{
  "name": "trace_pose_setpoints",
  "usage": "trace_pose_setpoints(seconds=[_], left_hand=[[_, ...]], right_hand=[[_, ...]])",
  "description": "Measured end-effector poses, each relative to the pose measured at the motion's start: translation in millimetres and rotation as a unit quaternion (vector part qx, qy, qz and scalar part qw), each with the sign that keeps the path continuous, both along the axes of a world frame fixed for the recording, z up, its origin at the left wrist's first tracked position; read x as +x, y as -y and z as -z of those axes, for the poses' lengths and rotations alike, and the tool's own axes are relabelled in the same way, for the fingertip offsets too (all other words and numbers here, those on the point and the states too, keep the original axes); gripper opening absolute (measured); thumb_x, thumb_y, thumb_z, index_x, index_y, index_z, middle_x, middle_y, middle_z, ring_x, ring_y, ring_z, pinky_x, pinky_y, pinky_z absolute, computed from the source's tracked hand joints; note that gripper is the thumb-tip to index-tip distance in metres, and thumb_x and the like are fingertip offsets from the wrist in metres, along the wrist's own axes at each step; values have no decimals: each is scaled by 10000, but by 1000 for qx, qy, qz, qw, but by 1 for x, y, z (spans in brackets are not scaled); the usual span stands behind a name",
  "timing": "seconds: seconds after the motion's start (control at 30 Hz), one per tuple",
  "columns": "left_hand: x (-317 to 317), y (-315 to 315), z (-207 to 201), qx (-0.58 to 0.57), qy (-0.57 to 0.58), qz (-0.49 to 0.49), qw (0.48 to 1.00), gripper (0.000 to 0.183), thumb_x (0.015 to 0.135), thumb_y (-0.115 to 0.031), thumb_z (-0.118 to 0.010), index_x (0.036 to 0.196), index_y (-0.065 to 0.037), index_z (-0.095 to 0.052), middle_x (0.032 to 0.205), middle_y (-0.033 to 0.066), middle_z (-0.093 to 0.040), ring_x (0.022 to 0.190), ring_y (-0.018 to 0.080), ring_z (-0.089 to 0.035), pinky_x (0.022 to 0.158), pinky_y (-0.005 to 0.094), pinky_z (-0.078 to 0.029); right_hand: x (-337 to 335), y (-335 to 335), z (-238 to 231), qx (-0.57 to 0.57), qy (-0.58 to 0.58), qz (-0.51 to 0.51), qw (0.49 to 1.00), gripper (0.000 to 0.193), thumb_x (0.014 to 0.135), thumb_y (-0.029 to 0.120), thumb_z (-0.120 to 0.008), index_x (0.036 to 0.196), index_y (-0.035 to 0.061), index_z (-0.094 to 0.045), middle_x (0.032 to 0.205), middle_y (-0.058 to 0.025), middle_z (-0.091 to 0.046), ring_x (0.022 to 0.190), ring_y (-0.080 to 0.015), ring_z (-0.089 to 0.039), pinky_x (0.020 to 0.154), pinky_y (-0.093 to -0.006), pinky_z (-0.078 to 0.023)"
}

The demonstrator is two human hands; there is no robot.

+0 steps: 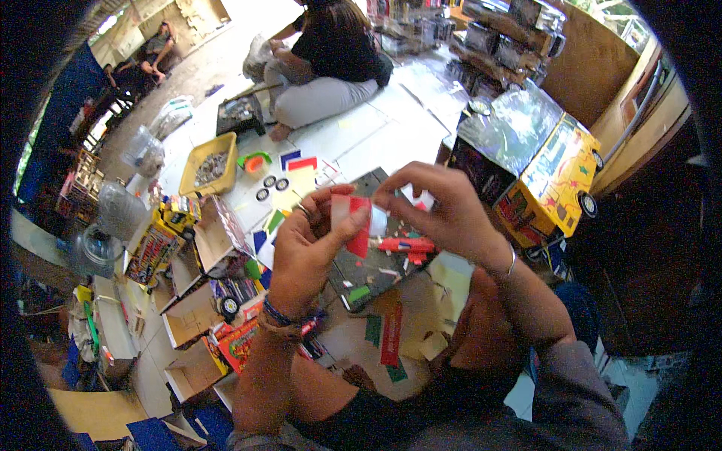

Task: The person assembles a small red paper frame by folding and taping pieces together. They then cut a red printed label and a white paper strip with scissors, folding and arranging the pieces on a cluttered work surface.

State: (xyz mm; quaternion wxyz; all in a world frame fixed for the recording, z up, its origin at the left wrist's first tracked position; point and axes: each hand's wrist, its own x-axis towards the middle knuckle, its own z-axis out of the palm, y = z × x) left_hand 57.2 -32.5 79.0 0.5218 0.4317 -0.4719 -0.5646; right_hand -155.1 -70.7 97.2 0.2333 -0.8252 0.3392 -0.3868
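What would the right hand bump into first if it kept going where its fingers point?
Probably the red and white piece pinched in the left hand. The right hand points left, straight toward it, and looks close, but this one view can't show whether they're equally high.

Toy trucks, open boxes and loose wheels suggest a workshop.

Beyond the dark board, pale floor gave room to pass toward the seated person (black tyres interrupted it leftward). Open wooden boxes obstructed the left hand's outer side; a yellow toy truck blocked the right hand's.
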Motion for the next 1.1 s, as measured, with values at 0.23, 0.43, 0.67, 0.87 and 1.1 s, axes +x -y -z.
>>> trace_pose_setpoints(seconds=[0.23,0.43,0.67,0.87,1.1], left_hand=[[25,3,-1,7,-64,-50,997,276,939,-169,-705,1148,-6,-628,1042,62,-698,928,114,-667,850,251,-540],[43,-1,-6,-19,-111,-37,993,240,908,-106,-726,1111,-30,-623,1063,65,-703,968,142,-687,882,270,-546],[40,-14,-9,0,-171,12,985,244,924,-113,-704,1128,-8,-623,1059,76,-700,964,151,-683,896,284,-541],[46,-18,-8,74,-222,26,972,294,919,-145,-714,1160,-26,-595,1113,81,-676,988,158,-677,909,313,-553],[52,-24,-14,76,-273,5,959,275,952,-128,-672,1192,-40,-569,1138,82,-680,999,157,-683,878,302,-581]], right_hand=[[-43,71,40,183,-48,43,981,328,993,328,-603,1098,29,-687,938,-70,-720,885,-116,-640,789,-292,-493],[-71,88,129,183,-328,-21,926,259,959,277,-623,1033,40,-696,914,-134,-724,807,-259,-694,753,-385,-539],[-43,48,173,4,-450,-82,889,442,936,491,-600,1167,115,-620,1085,-147,-624,901,-367,-657,760,-453,-535],[-24,43,201,-1,-479,-49,877,401,925,433,-612,1085,67,-582,1019,-145,-600,950,-337,-628,799,-444,-514],[-27,53,97,143,-242,99,955,289,972,265,-623,1128,28,-570,973,-193,-650,816,-334,-666,709,-434,-523]])
